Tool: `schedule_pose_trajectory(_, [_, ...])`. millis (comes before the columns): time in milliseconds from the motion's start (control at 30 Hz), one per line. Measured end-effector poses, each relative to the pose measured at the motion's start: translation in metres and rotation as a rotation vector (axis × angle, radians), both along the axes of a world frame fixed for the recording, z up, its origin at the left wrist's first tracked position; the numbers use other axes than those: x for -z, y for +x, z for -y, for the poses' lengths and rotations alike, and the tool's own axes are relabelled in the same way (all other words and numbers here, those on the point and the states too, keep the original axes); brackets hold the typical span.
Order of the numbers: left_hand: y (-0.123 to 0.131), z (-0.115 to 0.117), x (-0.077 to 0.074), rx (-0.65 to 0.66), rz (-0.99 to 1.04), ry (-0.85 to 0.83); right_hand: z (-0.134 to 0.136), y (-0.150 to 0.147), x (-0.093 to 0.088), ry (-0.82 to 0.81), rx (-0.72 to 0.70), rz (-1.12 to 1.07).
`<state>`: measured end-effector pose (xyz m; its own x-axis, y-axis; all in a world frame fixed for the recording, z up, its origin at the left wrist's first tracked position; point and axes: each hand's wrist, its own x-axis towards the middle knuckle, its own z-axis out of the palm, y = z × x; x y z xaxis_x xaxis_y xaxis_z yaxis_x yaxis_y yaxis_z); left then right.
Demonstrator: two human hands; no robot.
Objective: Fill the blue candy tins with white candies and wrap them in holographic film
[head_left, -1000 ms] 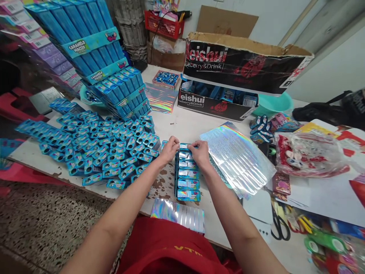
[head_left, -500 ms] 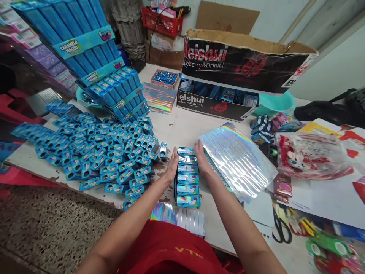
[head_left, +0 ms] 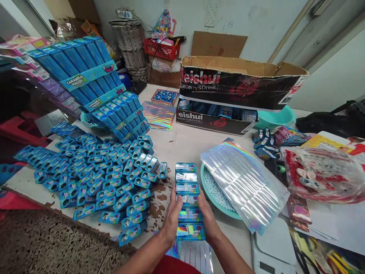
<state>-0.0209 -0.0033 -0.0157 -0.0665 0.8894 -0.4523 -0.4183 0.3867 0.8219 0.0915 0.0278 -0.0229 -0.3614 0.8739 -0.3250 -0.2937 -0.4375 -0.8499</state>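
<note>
A single-file row of slim blue candy boxes [head_left: 188, 215], marked "Caramelo Macizo", runs away from me in the middle of the table. Shiny strips lie across their tops. My left hand [head_left: 171, 217] grips the row's left side, its thumb on a box edge. Against the right side presses my right hand [head_left: 208, 219], its fingers partly hidden. Holographic sticker strips [head_left: 196, 255] lie just below the row. To the left spreads a large group of similar boxes [head_left: 114, 186], many with a round dark opening on top. One separate box [head_left: 162, 170] stands between group and row.
Holographic sheets [head_left: 245, 182] cover part of a turquoise basin [head_left: 204, 182] of white beads on the right. Behind are stacked black cartons [head_left: 216, 123], a tray of blue wrapped candies [head_left: 164, 96] and a tall stack of boxed packs [head_left: 85, 72]. A scale [head_left: 270, 247] sits front right.
My hands have come down from the row's far end toward its near half and now grip its sides. The view has tilted upward, showing more wall.
</note>
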Motion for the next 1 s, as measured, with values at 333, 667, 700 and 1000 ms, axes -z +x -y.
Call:
schedule_pose_trajectory(333, [-0.067,-0.207,0.031,0.043,-0.237,0.265,-0.197,-0.068,0.039,0.169,0.124,0.038])
schedule_pose_trajectory(667, [-0.072,-0.255,0.076,-0.038,-0.478,0.005,-0.236,-0.085,0.099,0.105,0.201,0.349])
schedule_pose_trajectory(700, [-0.073,-0.248,0.067,-0.054,-0.504,-0.004,-0.230,-0.081,0.094,0.110,0.223,0.377])
schedule_pose_trajectory(1000, [-0.066,0.029,0.006,0.531,-0.701,0.068,-0.009,0.058,0.039,0.300,0.440,0.826])
